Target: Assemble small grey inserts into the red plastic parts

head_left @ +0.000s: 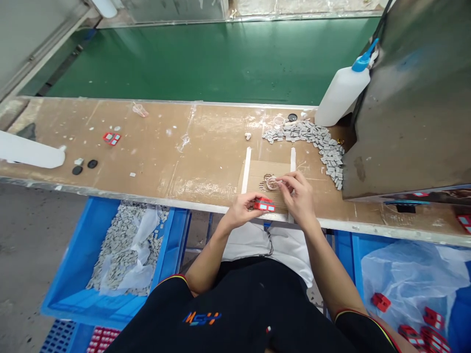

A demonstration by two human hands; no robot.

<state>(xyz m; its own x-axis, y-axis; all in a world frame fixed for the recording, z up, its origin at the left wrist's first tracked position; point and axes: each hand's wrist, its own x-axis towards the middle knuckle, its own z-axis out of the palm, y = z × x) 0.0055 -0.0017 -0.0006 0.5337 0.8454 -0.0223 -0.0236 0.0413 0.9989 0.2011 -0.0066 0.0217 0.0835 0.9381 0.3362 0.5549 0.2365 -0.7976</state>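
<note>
Fingers of the left hand (241, 208) pinch a small red rectangular part (264, 205) with pale windows, its long axis lying left to right at the near edge of the tabletop (154, 147). Just beyond, the right hand (300, 196) nips a thin clear ring (273, 183), hard to make out. Farther back, flat grey tiles (312, 139) lie heaped beside a white squeeze bottle (340, 93).

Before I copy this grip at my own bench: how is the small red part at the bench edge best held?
Hold the red part by its short end, coming from the left, as the left hand does now. It lies flat and long, so pinching one end leaves the top and the far end free. The right hand sits there, its fingertips on a small clear ring.
</note>
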